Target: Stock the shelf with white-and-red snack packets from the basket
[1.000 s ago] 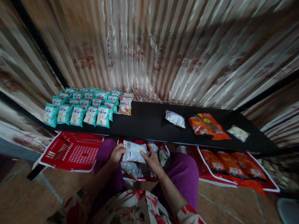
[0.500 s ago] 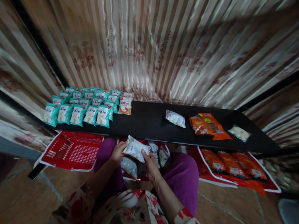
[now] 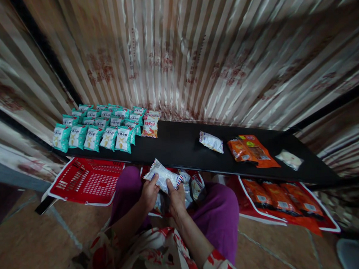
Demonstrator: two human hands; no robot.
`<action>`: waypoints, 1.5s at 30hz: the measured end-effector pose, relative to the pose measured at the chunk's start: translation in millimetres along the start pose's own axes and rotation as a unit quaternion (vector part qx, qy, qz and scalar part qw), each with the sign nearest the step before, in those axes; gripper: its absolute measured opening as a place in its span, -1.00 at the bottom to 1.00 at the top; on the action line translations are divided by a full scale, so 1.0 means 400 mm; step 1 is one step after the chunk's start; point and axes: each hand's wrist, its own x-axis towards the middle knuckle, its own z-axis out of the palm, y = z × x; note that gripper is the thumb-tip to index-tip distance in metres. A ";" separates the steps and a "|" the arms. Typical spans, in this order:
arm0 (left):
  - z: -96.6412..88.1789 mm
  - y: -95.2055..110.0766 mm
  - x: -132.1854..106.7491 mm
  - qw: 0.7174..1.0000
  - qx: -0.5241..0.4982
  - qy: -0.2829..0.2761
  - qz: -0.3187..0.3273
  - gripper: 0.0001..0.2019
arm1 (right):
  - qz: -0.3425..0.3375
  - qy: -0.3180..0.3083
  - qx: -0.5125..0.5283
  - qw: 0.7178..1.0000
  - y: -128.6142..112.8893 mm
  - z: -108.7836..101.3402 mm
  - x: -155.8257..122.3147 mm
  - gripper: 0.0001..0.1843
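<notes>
White packet (image 3: 161, 173) clasped in the grip of left hand (image 3: 148, 195) and right hand (image 3: 177, 197); teal packets (image 3: 93, 139) already rowed near bench's (image 3: 180, 144) left edge; more packets (image 3: 198, 186) below front edge.

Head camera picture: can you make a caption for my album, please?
Left hand and right hand hold one pale packet near a black shelf with teal packets.

Held packet (image 3: 161, 173) — glossy, crinkled plastic

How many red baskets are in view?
3 visible: left basket, middle basket between the knees, mostly covered, and right basket holding orange packets. Another could be nested under the right one.
</notes>
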 end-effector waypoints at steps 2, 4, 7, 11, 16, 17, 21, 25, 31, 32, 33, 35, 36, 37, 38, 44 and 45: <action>0.007 0.002 0.002 1.000 -0.009 0.020 0.001 -0.64 | 0.010 0.021 0.009 1.000 -0.008 0.006 -0.008 -0.39; 0.014 0.007 0.004 0.999 -0.015 0.041 -0.003 -0.68 | 0.024 0.045 0.028 0.998 -0.019 0.011 -0.017 -0.38; 0.021 0.014 0.008 0.997 -0.020 0.078 -0.010 -0.75 | 0.044 0.052 0.061 0.996 -0.034 0.017 -0.027 -0.41; 0.021 0.019 0.014 0.994 -0.011 0.111 -0.013 -0.79 | 0.076 0.049 0.089 0.992 -0.044 0.020 -0.032 -0.47; 0.017 0.024 0.022 0.992 -0.015 0.120 -0.018 -0.75 | 0.103 0.033 0.119 0.987 -0.043 0.017 -0.034 -0.52; 0.017 0.025 0.023 0.992 -0.017 0.123 -0.015 -0.74 | 0.110 0.022 0.129 0.985 -0.042 0.016 -0.035 -0.52; 0.011 0.024 0.033 0.992 -0.024 0.123 -0.005 -0.72 | 0.134 -0.010 0.157 0.979 -0.042 0.012 -0.039 -0.50; 0.003 0.020 0.044 0.992 -0.040 0.117 0.004 -0.70 | 0.148 -0.025 0.178 0.972 -0.056 0.015 -0.046 -0.52; 0.007 0.026 0.044 0.991 -0.055 0.117 -0.015 -0.68 | 0.168 -0.023 0.204 0.964 -0.089 0.025 -0.065 -0.53; 0.009 0.028 0.043 0.991 -0.058 0.117 -0.016 -0.68 | 0.167 -0.023 0.201 0.965 -0.091 0.026 -0.068 -0.53; 0.011 0.031 0.041 0.991 -0.062 0.118 -0.017 -0.68 | 0.165 -0.023 0.197 0.966 -0.093 0.027 -0.070 -0.53; 0.017 0.038 0.036 0.990 -0.070 0.120 -0.024 -0.69 | 0.164 -0.019 0.189 0.968 -0.094 0.027 -0.073 -0.54; 0.020 0.042 0.033 0.989 -0.071 0.123 -0.030 -0.69 | 0.163 -0.015 0.185 0.969 -0.093 0.027 -0.074 -0.55; 0.024 0.046 0.029 0.989 -0.072 0.125 -0.036 -0.69 | 0.162 -0.011 0.179 0.970 -0.092 0.027 -0.075 -0.56; 0.028 0.050 0.025 0.988 -0.071 0.127 -0.043 -0.70 | 0.163 -0.007 0.173 0.971 -0.091 0.027 -0.076 -0.57; 0.027 0.052 0.020 0.988 -0.061 0.129 -0.059 -0.74 | 0.145 0.032 0.134 0.980 -0.088 0.026 -0.088 -0.56; 0.021 0.048 0.024 0.988 -0.053 0.134 -0.054 -0.76 | 0.123 0.032 0.125 0.984 -0.089 0.026 -0.090 -0.56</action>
